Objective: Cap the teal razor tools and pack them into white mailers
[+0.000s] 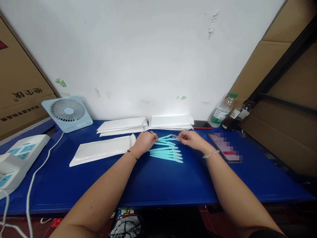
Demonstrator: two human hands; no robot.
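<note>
Pinching a clear piece (175, 136), the right hand (190, 138) is at one o'clock of turquoise sticks (162, 154) on the blue table (170, 185); the left hand (145, 142), at eleven, bunches its fingertips by their ends, grip unclear. White packets (101, 150) lie from nine to twelve, a fan (69, 112) at ten, bottles (220, 114) at two, a white wall (148, 56) beyond.

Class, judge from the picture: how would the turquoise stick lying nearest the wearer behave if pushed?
The turquoise stick is probably light, being so slim. It seems fairly stiff, lying nearly straight. The blue table looks smooth, so the stick may slide easily.
</note>
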